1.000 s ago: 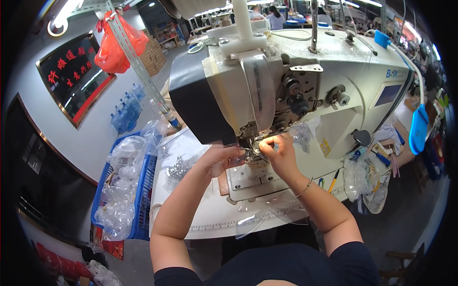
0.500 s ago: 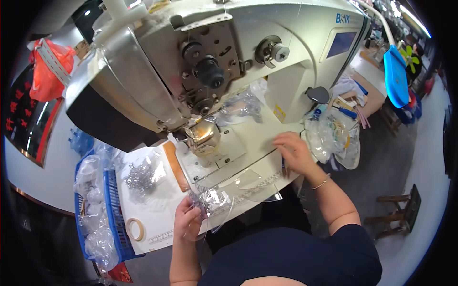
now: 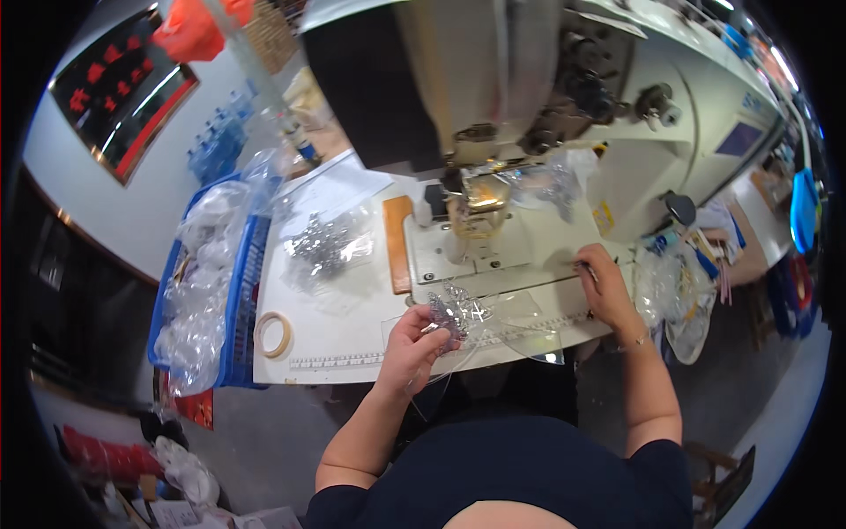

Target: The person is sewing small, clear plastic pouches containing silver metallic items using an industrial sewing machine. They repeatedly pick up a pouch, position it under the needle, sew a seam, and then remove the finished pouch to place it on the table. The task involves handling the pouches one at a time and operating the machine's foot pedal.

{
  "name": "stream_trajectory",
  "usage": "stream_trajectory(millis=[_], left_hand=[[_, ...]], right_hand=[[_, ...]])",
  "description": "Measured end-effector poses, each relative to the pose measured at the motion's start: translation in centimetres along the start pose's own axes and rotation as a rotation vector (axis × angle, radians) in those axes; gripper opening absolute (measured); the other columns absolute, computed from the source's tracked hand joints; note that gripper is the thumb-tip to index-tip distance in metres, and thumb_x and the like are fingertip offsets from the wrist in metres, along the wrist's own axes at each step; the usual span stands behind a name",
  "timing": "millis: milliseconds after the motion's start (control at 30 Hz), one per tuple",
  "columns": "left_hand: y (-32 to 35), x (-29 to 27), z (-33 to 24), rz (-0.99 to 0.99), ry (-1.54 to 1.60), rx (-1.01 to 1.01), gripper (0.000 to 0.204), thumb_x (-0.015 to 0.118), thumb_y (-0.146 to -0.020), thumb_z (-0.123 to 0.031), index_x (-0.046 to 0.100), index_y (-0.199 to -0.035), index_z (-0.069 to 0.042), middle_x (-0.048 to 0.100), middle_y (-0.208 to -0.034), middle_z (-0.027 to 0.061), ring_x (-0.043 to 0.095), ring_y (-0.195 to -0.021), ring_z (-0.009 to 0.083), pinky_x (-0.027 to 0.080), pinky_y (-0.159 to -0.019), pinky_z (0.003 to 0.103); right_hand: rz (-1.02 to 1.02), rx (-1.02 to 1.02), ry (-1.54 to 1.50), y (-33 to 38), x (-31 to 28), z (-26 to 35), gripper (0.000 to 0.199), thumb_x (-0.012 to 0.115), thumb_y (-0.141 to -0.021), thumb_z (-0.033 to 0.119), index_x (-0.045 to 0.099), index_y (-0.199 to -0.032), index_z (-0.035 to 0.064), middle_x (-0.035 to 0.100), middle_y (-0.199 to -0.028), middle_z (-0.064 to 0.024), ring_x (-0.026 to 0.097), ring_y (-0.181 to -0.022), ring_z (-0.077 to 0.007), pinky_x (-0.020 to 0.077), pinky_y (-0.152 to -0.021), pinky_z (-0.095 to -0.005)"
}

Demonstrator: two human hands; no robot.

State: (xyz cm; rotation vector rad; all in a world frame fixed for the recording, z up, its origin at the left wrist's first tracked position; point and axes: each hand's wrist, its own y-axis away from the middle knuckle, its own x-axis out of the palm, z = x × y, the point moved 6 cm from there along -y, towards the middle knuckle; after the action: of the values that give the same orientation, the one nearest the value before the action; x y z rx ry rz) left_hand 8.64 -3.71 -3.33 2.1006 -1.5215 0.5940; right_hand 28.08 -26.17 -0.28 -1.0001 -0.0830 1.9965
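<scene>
My left hand (image 3: pixel 412 351) is closed on the edge of a silvery, sequin-like ornament (image 3: pixel 451 316). A clear plastic sheet (image 3: pixel 533 339) with a curved edge lies beside the ornament at the table's front, and a thin pale strip hangs below the hand. Over the right part of the sewing machine's bed, my right hand (image 3: pixel 606 286) pinches a small dark metal tool (image 3: pixel 588 270); its kind is too small to make out. Beyond my left hand stands the machine's needle area with a metal clamp (image 3: pixel 480 207) over a steel plate (image 3: pixel 520 253).
Left on the white table (image 3: pixel 344 339) are a bag of silvery pieces (image 3: pixel 326 245), a tape roll (image 3: pixel 273 335) and an orange-brown strip (image 3: pixel 398 247). A blue basket (image 3: pixel 242 300) of clear plastic stands at the left edge. Plastic bags (image 3: pixel 665 291) hang at the right.
The view has swung left. My right hand, spread and bare before, now pinches a small dark tool. My left hand keeps the ornament, raised nearer the machine's plate.
</scene>
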Motion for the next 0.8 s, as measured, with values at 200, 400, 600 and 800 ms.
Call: stream_trajectory(millis=[200,400,600,800], left_hand=[[0.4,-0.4,-0.5,-0.054,0.034,0.056,0.027,0.056,-0.083,0.001,0.048,-0.109,-0.002,0.058,-0.103,0.0091,0.060,-0.090,0.0176,0.051,-0.078,0.032],[1.0,-0.4,-0.8,-0.027,0.067,0.061,0.026,0.055,-0.084,0.001,0.048,-0.108,-0.002,0.057,-0.105,0.0095,0.060,-0.092,0.0182,0.051,-0.079,0.032],[1.1,-0.4,-0.9,-0.003,0.101,0.073,0.025,0.055,-0.084,0.001,0.049,-0.108,-0.001,0.057,-0.106,0.0103,0.059,-0.095,0.0199,0.051,-0.079,0.032],[1.1,-0.5,-0.6,0.014,0.082,0.086,0.025,0.054,-0.084,0.001,0.049,-0.109,0.000,0.057,-0.106,0.0108,0.060,-0.094,0.0194,0.051,-0.078,0.032]], right_hand=[[-0.083,-0.234,-0.098,1.1,5.8,11.2,0.030,0.063,-0.079,0.005,0.060,-0.109,0.0036,0.053,-0.089,-0.0085,0.054,-0.066,-0.0192,0.0446,-0.060,-0.0261],[-0.149,-0.300,-0.061,0.4,7.6,12.7,0.029,0.073,-0.071,0.009,0.066,-0.099,0.0068,0.057,-0.083,-0.0071,0.058,-0.063,-0.0190,0.0463,-0.054,-0.0273],[-0.139,-0.309,-0.075,0.2,8.0,13.4,0.029,0.073,-0.070,0.006,0.066,-0.098,0.0055,0.057,-0.083,-0.0075,0.059,-0.066,-0.0196,0.0477,-0.056,-0.0277],[-0.098,-0.318,-0.139,-0.1,8.2,13.2,0.025,0.071,-0.073,0.002,0.065,-0.097,0.0024,0.056,-0.085,-0.0089,0.059,-0.068,-0.0181,0.0481,-0.059,-0.0266]])
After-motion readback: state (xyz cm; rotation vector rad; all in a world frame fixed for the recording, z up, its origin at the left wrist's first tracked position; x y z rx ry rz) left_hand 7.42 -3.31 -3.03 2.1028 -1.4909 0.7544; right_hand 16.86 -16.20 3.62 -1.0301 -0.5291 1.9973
